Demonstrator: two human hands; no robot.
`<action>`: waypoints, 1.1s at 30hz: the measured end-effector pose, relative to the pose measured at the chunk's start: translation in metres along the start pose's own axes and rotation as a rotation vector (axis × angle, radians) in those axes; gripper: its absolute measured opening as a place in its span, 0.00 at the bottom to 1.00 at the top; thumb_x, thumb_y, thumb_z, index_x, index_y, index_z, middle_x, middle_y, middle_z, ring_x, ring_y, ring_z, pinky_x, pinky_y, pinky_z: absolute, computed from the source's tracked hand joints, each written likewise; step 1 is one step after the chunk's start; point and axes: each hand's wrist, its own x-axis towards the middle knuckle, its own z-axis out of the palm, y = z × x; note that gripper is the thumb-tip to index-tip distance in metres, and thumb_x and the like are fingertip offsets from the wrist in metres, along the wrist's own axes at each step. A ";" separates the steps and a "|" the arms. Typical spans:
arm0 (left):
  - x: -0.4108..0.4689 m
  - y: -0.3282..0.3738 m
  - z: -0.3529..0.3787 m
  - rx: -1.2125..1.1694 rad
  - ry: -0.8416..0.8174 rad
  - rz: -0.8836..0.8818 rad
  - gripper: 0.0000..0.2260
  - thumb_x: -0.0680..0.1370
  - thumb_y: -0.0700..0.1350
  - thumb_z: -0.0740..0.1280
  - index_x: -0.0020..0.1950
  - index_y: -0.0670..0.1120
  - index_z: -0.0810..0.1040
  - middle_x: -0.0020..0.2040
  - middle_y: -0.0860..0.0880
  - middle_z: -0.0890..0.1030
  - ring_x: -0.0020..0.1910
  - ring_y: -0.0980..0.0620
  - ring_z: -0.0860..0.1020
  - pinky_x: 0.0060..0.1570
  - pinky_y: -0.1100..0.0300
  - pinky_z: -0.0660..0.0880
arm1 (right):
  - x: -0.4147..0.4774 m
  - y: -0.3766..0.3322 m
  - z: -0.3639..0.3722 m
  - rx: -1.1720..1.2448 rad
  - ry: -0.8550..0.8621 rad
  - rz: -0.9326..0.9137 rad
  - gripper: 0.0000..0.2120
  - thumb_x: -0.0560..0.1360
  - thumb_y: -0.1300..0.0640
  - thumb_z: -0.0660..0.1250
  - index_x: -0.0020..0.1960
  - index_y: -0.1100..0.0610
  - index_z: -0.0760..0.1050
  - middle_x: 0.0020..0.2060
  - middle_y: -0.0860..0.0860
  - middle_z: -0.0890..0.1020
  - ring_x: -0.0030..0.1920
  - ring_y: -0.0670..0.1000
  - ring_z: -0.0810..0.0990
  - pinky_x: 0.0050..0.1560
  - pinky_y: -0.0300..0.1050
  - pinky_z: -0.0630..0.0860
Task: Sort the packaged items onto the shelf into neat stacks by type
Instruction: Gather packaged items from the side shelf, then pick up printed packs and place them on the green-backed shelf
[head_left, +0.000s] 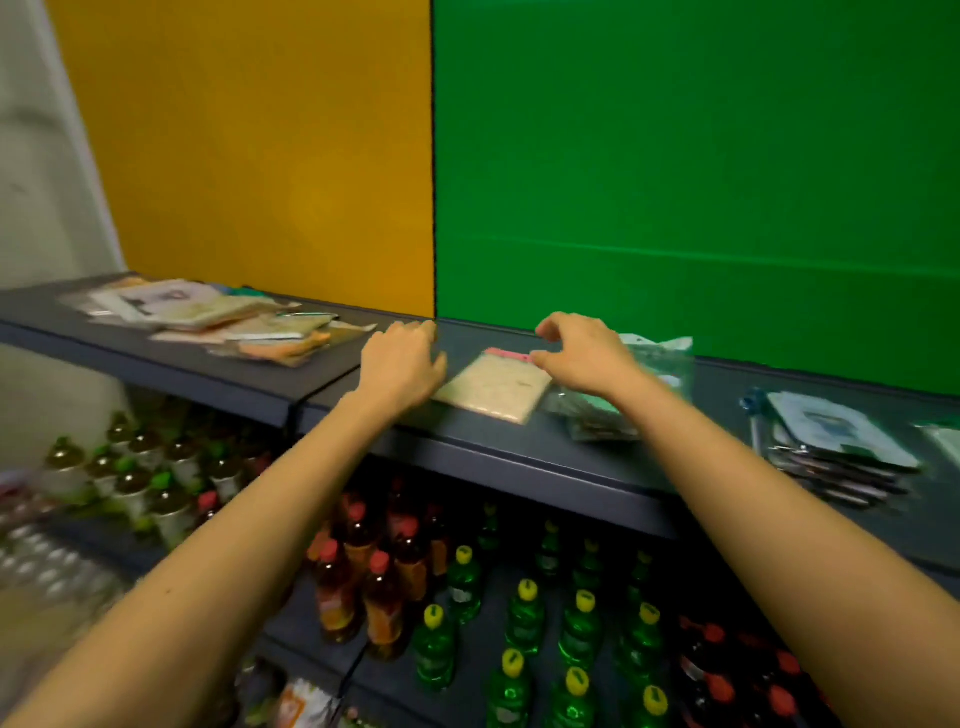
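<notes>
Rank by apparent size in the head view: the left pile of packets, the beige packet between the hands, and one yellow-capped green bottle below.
1. Left pile of packets, largest.
2. Beige packet.
3. Yellow-capped green bottle, smallest, though it sits nearer the camera, so true size is unsure.

Motion blur smears the far-left pile of packets (208, 319); their labels are unreadable. The right edge cuts off a green packet (943, 441). Lower-left bottles (130, 478) blur together.

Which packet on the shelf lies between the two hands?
The beige packet with the pink top strip, lying flat between the left hand and right hand. The other packets sit in piles off to either side.
</notes>
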 end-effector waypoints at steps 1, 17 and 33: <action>-0.005 -0.019 -0.002 0.015 -0.007 -0.032 0.15 0.78 0.49 0.60 0.60 0.41 0.73 0.60 0.40 0.78 0.59 0.40 0.75 0.53 0.51 0.71 | 0.006 -0.014 0.009 0.013 -0.022 -0.021 0.21 0.76 0.50 0.62 0.67 0.56 0.71 0.66 0.55 0.75 0.66 0.56 0.73 0.65 0.51 0.71; -0.031 -0.319 -0.036 0.103 -0.028 -0.230 0.13 0.78 0.50 0.60 0.54 0.42 0.76 0.56 0.41 0.80 0.56 0.40 0.76 0.49 0.50 0.75 | 0.116 -0.247 0.143 0.197 -0.143 0.012 0.15 0.74 0.50 0.63 0.53 0.60 0.79 0.53 0.57 0.81 0.56 0.60 0.78 0.54 0.53 0.76; 0.052 -0.424 -0.004 0.010 -0.008 -0.215 0.15 0.78 0.51 0.60 0.59 0.44 0.76 0.59 0.43 0.79 0.58 0.41 0.76 0.51 0.50 0.74 | 0.228 -0.307 0.198 -0.107 -0.363 0.362 0.47 0.63 0.24 0.59 0.72 0.54 0.65 0.73 0.53 0.66 0.71 0.59 0.67 0.67 0.53 0.67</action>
